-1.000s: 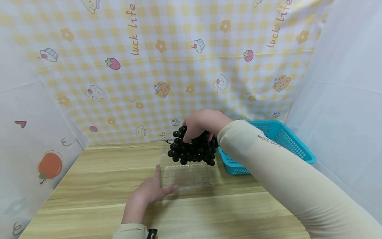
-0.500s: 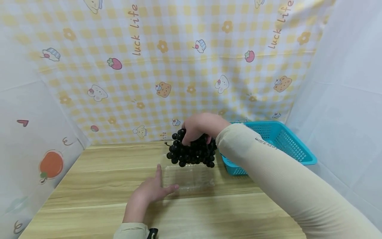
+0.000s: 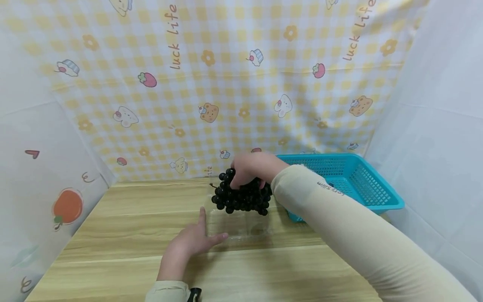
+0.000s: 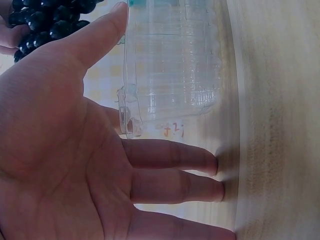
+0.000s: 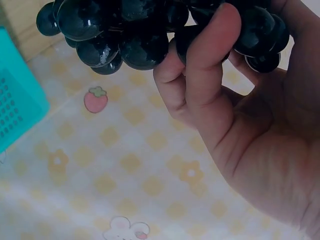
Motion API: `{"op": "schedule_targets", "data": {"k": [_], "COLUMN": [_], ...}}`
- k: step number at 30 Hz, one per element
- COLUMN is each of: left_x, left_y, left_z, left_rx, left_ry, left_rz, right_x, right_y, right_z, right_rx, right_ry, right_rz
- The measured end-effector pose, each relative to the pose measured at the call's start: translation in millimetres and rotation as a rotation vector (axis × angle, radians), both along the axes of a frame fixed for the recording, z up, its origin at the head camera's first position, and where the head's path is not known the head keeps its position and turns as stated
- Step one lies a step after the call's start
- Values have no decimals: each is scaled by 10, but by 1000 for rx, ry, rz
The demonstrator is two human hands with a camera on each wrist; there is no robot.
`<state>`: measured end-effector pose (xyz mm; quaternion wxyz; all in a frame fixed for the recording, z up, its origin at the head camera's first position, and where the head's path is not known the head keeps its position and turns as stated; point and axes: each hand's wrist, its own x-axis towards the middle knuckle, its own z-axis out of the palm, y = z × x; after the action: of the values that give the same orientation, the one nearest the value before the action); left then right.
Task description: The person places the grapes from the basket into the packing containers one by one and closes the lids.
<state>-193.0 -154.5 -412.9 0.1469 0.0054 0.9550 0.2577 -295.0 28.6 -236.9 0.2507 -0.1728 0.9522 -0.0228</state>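
Observation:
A bunch of dark grapes point(image 3: 241, 199) hangs from my right hand point(image 3: 250, 167), whose fingers curl into it from above. In the right wrist view, glossy grapes point(image 5: 145, 45) surround the bent fingers. Below the bunch a clear plastic box point(image 3: 237, 224) lies on the table, its back part hidden behind the grapes. My left hand point(image 3: 190, 241) is at the box's near left corner, thumb along the front edge and index finger along the left side. The left wrist view shows the fingers spread and straight, with the thumb at the rim of the clear box point(image 4: 170, 65).
A turquoise perforated basket point(image 3: 362, 180) stands at the back right, partly behind the right sleeve, with something small and dark inside. A yellow checked cloth point(image 3: 211, 84) hangs behind the wooden table point(image 3: 113, 243). White sheets point(image 3: 434, 105) close off both sides.
My right hand has come down slightly with the grapes, nearer to the clear box. The left hand keeps its place at the box corner. The head view has shifted a little.

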Motion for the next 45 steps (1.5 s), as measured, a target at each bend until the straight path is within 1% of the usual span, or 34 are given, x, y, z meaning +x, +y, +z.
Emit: {"op": "schedule_targets", "data": {"k": [3,11,20,24,27,33,37,40,45], "left_x": [-2,1,-1,-5,-6,-1,5,5,5], "left_y": [4,8,5,2,1,3,10,15,16], "left_z": [1,9,11,15,14,16,29,38,37], "left_rx": [-3,-2,9,9,14,18,17,14,17], "left_ry": [-3,-3,-2,-5,-6,-8,-8,-8,-6], "left_rz": [-1,-1,-4,-6,-5,-3,-4,-8,-11], "right_x": [-30,-91,-22,5,23,46,83,121,188], "right_y": [-5,-35,-65,-100,-123,-171,-208,-244,-332], "right_z": [-74,-256,-485,-586,-641,-759,-829,-884,-995], "right_rx": [2,-5,7,14,13,10,13,32,80], "right_ry": [12,91,277,295,287,300,312,338,389], "right_rz": [0,-8,51,34,28,55,48,46,78]}}
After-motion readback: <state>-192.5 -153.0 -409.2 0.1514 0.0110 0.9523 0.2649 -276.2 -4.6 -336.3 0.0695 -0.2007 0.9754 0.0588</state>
